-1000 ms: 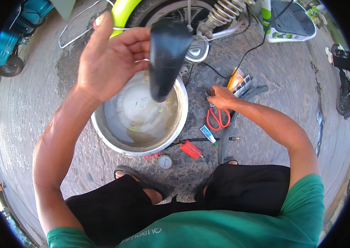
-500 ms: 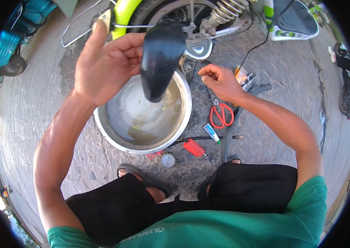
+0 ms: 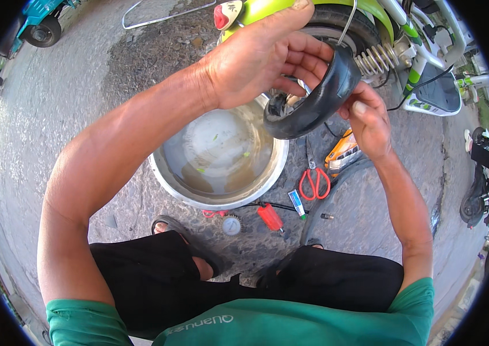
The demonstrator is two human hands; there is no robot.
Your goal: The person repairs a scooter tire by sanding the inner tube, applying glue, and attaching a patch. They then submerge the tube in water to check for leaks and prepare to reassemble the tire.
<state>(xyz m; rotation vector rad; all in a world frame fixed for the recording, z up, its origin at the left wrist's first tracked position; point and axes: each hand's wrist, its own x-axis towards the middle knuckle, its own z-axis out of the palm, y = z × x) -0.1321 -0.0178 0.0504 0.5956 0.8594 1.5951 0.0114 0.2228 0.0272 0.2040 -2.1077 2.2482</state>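
A black rubber inner tube (image 3: 313, 101), folded into a curved loop, is raised above a metal basin (image 3: 169, 173) that holds shallow murky water. My left hand (image 3: 261, 57) grips the tube from the upper left, fingers curled over it. My right hand (image 3: 368, 118) pinches the tube's right end between thumb and fingers. Both forearms reach up from the lower edge, and I am squatting over the basin.
On the paved ground right of the basin lie red-handled scissors (image 3: 315, 183), a small glue tube (image 3: 297, 203), a red tool (image 3: 270, 218), a round tin (image 3: 231, 225) and a yellow-orange box (image 3: 342, 153). A green scooter's rear wheel (image 3: 336, 23) stands just beyond.
My right hand has risen from the tools on the ground to take the tube's right end. The tube has turned from hanging down to a curled loop held between both hands.
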